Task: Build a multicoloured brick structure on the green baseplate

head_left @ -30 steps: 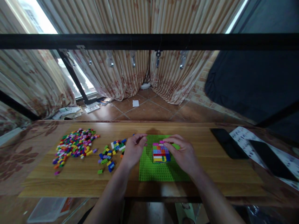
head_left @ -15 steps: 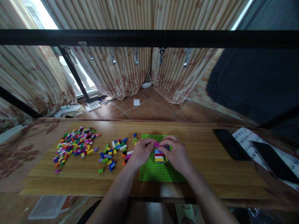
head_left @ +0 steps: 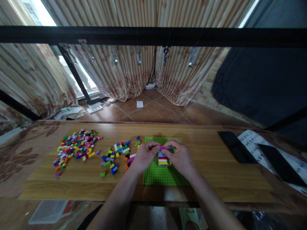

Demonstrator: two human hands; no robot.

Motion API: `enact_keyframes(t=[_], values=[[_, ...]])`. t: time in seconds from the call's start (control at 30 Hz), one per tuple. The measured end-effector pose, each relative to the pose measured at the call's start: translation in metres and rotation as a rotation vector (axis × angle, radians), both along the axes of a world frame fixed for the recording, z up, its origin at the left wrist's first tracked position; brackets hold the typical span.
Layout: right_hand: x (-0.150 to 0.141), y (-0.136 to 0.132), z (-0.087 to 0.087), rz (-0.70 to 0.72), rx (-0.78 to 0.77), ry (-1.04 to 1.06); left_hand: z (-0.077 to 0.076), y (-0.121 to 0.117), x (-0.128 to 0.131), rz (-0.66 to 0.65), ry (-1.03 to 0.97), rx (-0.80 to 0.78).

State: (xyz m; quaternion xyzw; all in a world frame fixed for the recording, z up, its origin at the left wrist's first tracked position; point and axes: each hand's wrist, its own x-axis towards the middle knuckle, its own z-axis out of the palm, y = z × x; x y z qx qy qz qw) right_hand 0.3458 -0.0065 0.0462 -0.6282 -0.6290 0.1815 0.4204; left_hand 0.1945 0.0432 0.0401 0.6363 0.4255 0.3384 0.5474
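A block of stacked toy bricks (head_left: 163, 159), with yellow, white, red and blue layers, stands on a green studded baseplate (head_left: 153, 177). Above its far left part, a small magenta brick (head_left: 161, 147) sits between the fingertips of both hands. My left hand (head_left: 146, 156) pinches it from the left. From the right, my right hand (head_left: 178, 156) has its thumb and fingers closed at the same brick and covers part of the stack. Whether the magenta brick touches the layers under it, I cannot tell.
Left of the baseplate lie loose bricks (head_left: 110, 158) in small groups, and farther left a big mixed brick pile (head_left: 76, 145). On the right are a black flat device (head_left: 236, 147), a printed sheet (head_left: 251, 142) and a second dark device (head_left: 280, 163). A black bar (head_left: 148, 35) crosses beyond the table.
Both hands stay at the magenta brick, with fingertips shifted only slightly closer together. The whole view has moved a little upward.
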Motion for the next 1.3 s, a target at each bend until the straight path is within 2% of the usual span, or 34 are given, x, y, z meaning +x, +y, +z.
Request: enact_keyframes(t=[0.23, 0.63, 0.97, 1.17, 1.3], values=[[0.002, 0.001, -0.003, -0.016, -0.063, 0.072, 0.001, -0.001, 0.002, 0.020, 0.002, -0.002], [0.004, 0.008, -0.020, -0.026, -0.161, 0.281, -0.002, -0.001, 0.005, 0.069, -0.044, -0.037], [0.001, 0.009, -0.018, -0.068, -0.170, 0.331, -0.015, -0.001, 0.008, 0.147, -0.035, 0.024], [0.004, 0.005, -0.017, -0.047, -0.179, 0.397, -0.012, -0.005, 0.008, 0.115, -0.172, -0.093], [0.006, 0.004, -0.013, -0.094, -0.200, 0.394, -0.010, -0.005, 0.009, 0.177, -0.190, -0.205]])
